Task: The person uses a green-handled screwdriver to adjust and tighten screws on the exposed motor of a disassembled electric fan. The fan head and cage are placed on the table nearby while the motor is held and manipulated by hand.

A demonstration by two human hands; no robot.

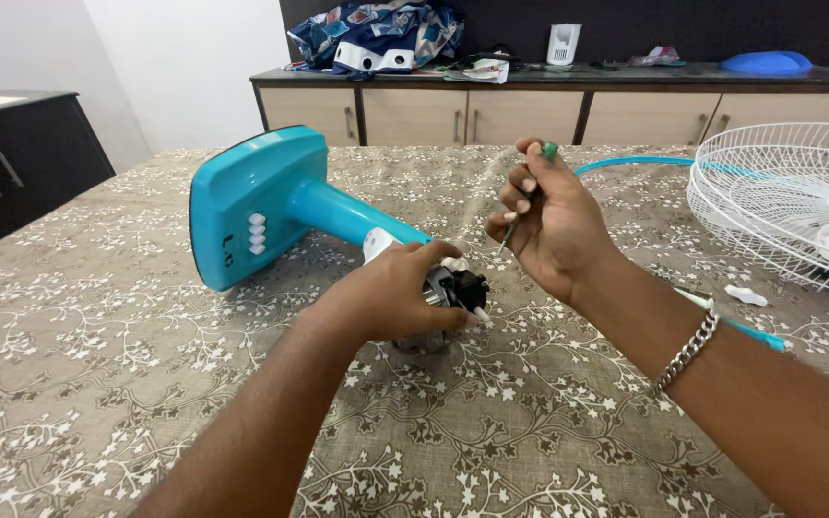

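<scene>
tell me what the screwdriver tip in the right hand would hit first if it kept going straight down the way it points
Probably the exposed fan motor that the left hand steadies. The right hand angles the green-handled screwdriver down-left toward it, though depth is hard to judge.

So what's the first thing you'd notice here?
The bright blue fan base, lying on its side in the middle of the flowery tablecloth. Just right of it, the left hand grips the bare motor, and the right hand holds a green-handled screwdriver. A white fan grille rests far right.
</scene>
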